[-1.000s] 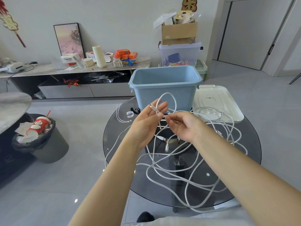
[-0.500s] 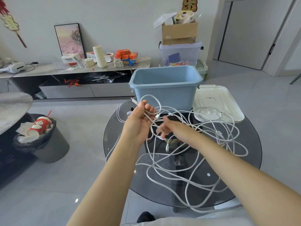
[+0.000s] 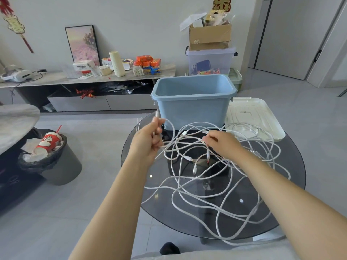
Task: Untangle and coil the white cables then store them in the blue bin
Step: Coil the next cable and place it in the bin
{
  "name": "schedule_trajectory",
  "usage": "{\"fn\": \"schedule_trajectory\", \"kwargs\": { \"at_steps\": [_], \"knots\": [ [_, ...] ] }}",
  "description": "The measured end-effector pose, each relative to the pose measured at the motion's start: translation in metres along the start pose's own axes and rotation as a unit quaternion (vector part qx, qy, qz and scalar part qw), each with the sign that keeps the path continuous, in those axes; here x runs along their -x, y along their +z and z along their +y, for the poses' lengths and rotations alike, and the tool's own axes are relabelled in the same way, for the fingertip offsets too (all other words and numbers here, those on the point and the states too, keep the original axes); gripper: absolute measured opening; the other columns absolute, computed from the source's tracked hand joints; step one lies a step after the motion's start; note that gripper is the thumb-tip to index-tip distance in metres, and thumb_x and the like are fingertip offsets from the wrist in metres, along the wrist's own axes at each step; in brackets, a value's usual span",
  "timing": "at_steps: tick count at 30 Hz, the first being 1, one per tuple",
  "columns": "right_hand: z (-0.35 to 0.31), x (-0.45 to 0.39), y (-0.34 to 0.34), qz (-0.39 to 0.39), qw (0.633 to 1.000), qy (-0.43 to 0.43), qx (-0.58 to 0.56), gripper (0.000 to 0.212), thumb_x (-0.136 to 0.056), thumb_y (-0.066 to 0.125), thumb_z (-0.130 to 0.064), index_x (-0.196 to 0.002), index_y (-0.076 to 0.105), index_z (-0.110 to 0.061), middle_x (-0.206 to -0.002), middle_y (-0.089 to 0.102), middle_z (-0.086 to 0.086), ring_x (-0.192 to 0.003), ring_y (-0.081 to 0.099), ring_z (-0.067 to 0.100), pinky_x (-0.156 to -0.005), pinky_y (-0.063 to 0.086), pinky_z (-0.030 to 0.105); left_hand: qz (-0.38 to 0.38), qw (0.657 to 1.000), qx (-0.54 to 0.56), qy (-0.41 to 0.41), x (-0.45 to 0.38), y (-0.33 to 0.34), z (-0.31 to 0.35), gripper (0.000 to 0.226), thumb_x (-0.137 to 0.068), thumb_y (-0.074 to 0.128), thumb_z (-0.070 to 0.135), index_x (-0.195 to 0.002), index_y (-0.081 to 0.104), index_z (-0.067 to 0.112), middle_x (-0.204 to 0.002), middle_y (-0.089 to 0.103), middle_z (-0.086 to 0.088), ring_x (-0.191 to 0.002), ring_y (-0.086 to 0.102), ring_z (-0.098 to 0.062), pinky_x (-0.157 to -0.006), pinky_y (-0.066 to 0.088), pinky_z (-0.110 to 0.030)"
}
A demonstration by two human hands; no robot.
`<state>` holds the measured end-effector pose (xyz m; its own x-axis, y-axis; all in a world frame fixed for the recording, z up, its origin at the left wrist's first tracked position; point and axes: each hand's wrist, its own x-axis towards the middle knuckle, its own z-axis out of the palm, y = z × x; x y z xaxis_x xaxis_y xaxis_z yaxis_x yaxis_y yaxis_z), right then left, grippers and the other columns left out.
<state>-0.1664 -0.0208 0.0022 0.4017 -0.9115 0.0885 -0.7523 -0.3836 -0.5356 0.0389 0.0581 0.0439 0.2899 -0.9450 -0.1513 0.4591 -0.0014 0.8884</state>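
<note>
White cables [image 3: 202, 177] tangled in loose overlapping loops, plugs dangling.

The left hand [image 3: 148, 139] pinches one cable end just beside the blue bin [image 3: 193, 102], while the right hand [image 3: 221, 143] grips strands in the tangled white cables [image 3: 206, 184] spread over the round glass desk [image 3: 293, 177]. A white lid [image 3: 262, 117] lies right of the bin.
</note>
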Motion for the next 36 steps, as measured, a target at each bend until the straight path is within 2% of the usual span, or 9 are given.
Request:
{"fn": "schedule_trajectory", "kwargs": {
  "at_steps": [5,9,14,19,25,27,30,33,36],
  "knots": [
    [-0.019,-0.003,-0.010,0.118,0.985,0.043,-0.121,0.029,-0.093,0.053,-0.033,-0.076,0.068,-0.015,-0.054,0.048,-0.006,-0.054,0.044,0.009,-0.052,0.031,0.024,-0.007,0.987,-0.149,-0.066,0.007,0.017,-0.012,0.026,-0.099,0.047,0.023,-0.079,0.056,0.011,-0.051,0.059,0.008,-0.037,0.043,-0.002,-0.040,0.026,-0.012],
    [-0.043,0.007,-0.009,0.168,0.975,0.051,-0.134,0.028,-0.091,0.056,-0.034,-0.082,0.072,-0.012,-0.064,0.065,0.001,-0.068,0.061,0.021,-0.066,0.046,0.031,-0.038,0.982,-0.168,-0.074,0.009,0.030,-0.021,0.027,-0.102,0.041,0.025,-0.080,0.051,0.012,-0.072,0.074,-0.001,-0.058,0.068,-0.010,-0.046,0.033,-0.018],
    [-0.066,0.025,0.004,0.202,0.972,-0.051,-0.111,0.021,-0.091,0.057,-0.031,-0.090,0.074,-0.018,-0.080,0.072,-0.002,-0.077,0.064,0.019,-0.071,0.049,0.033,-0.029,0.988,-0.132,-0.072,0.014,0.040,-0.025,0.032,-0.101,0.042,0.027,-0.084,0.061,0.008,-0.070,0.072,-0.002,-0.066,0.070,-0.011,-0.059,0.053,-0.021],
    [-0.067,0.029,0.011,0.211,0.959,-0.184,-0.029,0.027,-0.091,0.050,-0.023,-0.105,0.072,-0.019,-0.086,0.069,0.001,-0.079,0.063,0.024,-0.067,0.049,0.034,-0.023,0.993,-0.031,-0.114,0.012,0.037,-0.019,0.034,-0.102,0.042,0.027,-0.082,0.061,0.007,-0.060,0.069,-0.002,-0.056,0.068,-0.012,-0.057,0.054,-0.024],
    [-0.060,0.028,0.008,0.150,0.979,-0.120,0.063,0.014,-0.093,0.045,-0.021,-0.091,0.058,-0.014,-0.082,0.066,0.003,-0.079,0.060,0.028,-0.065,0.041,0.034,0.025,0.988,0.121,-0.089,0.002,0.024,-0.011,0.032,-0.104,0.034,0.021,-0.075,0.045,0.012,-0.067,0.071,-0.006,-0.069,0.071,-0.020,-0.077,0.052,-0.034],
    [-0.048,0.025,0.003,0.084,0.987,-0.097,0.100,0.028,-0.095,0.041,-0.028,-0.078,0.058,-0.013,-0.071,0.061,0.005,-0.076,0.057,0.029,-0.074,0.040,0.032,0.041,0.981,0.174,-0.069,0.000,0.018,-0.004,0.035,-0.105,0.029,0.021,-0.074,0.042,0.012,-0.057,0.066,-0.002,-0.064,0.070,-0.020,-0.072,0.051,-0.035],
    [-0.030,0.024,-0.007,-0.081,0.994,-0.035,-0.071,0.035,-0.094,0.047,-0.042,-0.072,0.064,-0.022,-0.071,0.065,0.011,-0.070,0.061,0.026,-0.075,0.044,0.034,0.040,0.968,0.246,-0.036,-0.001,0.008,0.004,0.038,-0.105,0.026,0.020,-0.071,0.040,0.011,-0.044,0.045,0.003,-0.042,0.056,-0.014,-0.067,0.051,-0.035],
    [-0.022,0.018,-0.018,-0.101,0.983,-0.012,-0.150,0.043,-0.086,0.056,-0.053,-0.058,0.061,-0.021,-0.063,0.062,0.012,-0.056,0.058,0.016,-0.069,0.048,0.033,0.015,0.967,0.253,-0.034,0.000,0.003,0.010,0.038,-0.104,0.025,0.019,-0.069,0.039,0.014,-0.041,0.026,0.008,-0.031,0.026,-0.008,-0.048,0.044,-0.023],
    [-0.013,0.016,-0.027,-0.115,0.975,0.041,-0.187,0.048,-0.085,0.059,-0.050,-0.050,0.052,-0.018,-0.050,0.050,-0.001,-0.048,0.047,0.011,-0.064,0.043,0.026,-0.018,0.973,0.228,-0.036,0.001,-0.001,0.022,0.040,-0.103,0.027,0.023,-0.067,0.041,0.014,-0.041,0.023,0.009,-0.030,0.019,-0.005,-0.034,0.022,-0.017]
  ]
}}
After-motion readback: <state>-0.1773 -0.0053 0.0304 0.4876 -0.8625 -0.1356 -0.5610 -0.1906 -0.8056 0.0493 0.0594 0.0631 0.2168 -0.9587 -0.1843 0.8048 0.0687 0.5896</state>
